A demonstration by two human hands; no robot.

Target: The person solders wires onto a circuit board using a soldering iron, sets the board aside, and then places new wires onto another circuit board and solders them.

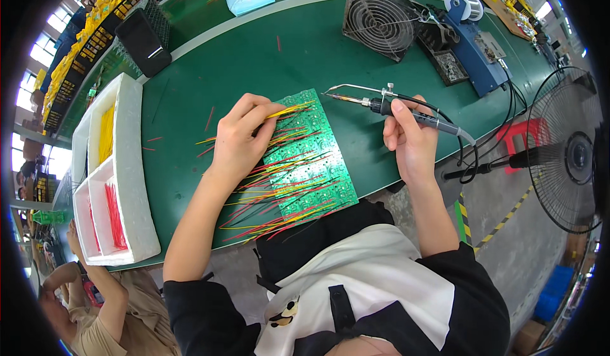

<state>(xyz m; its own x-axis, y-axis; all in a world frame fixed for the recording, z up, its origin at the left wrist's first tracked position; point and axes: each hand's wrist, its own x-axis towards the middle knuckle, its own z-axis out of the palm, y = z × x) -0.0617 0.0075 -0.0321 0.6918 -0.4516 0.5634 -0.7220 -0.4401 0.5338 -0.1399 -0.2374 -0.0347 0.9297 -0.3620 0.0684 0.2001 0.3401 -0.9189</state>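
Note:
A green circuit board panel (321, 141) lies on the green table in front of me. Rows of red, yellow and black wires (264, 194) run across it and stick out past its left side. At the board's far end my left hand (244, 130) pinches a yellow wire (295, 109), whose tip lies over the board. My right hand (413, 133) grips a soldering iron (381, 106) like a pen, to the right of the board. The iron's tip points left, apart from the board, with a thin bent metal tube running above it.
A white foam box (149, 210) with yellow and red wires stands at left, near a black phone (143, 44). Farther back are a square fan (378, 22), a blue soldering station (473, 51) and a solder spool (464, 5). A pedestal fan (565, 156) stands right; another person (105, 299) sits left.

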